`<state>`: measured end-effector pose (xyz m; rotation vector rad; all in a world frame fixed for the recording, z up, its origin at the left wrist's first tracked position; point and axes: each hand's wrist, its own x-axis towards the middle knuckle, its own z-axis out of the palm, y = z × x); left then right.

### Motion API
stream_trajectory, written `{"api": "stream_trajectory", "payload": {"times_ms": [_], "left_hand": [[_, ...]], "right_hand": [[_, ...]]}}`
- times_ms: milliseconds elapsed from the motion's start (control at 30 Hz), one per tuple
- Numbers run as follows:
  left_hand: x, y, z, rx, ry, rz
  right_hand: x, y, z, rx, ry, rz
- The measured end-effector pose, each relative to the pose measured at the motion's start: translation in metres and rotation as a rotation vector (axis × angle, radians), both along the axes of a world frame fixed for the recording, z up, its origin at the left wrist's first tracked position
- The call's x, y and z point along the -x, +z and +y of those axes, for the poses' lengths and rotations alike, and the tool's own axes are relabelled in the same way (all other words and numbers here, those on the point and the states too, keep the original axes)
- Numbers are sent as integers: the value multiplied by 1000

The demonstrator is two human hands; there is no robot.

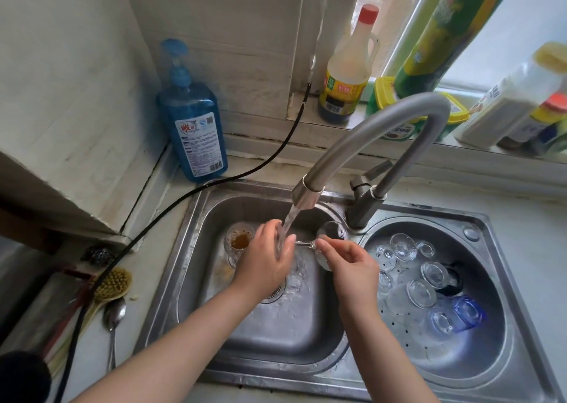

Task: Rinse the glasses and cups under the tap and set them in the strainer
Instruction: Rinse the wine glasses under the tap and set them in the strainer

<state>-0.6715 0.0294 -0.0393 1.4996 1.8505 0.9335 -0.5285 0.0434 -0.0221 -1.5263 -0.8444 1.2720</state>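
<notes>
I hold a wine glass (310, 244) sideways under the tap (310, 192). My left hand (264, 261) wraps the bowl. My right hand (352, 264) pinches the stem by the foot. The strainer (408, 338) sits just right, nearer my right hand.

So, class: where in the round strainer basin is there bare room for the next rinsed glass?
The strainer is crowded across its upper half with upturned clear glasses and a blue glass. Bare perforated floor shows at the lower left, between the glasses and the near rim, and along the near right wall.
</notes>
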Motion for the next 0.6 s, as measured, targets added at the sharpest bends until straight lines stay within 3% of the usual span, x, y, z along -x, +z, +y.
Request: {"api": "stream_trajectory", "payload": {"times_ms": [100, 233, 467, 600], "left_hand": [[9, -1, -3, 61, -134, -44], [14, 5, -7, 255, -77, -544], [17, 15, -7, 516, -45, -1072], [13, 8, -9, 573, 74, -1327]], "right_hand": [[-4, -3, 2, 126, -13, 82], [-9, -9, 5, 365, 66, 297], [-7, -31, 2, 617, 163, 476], [-1, -37, -2, 670, 188, 538]]}}
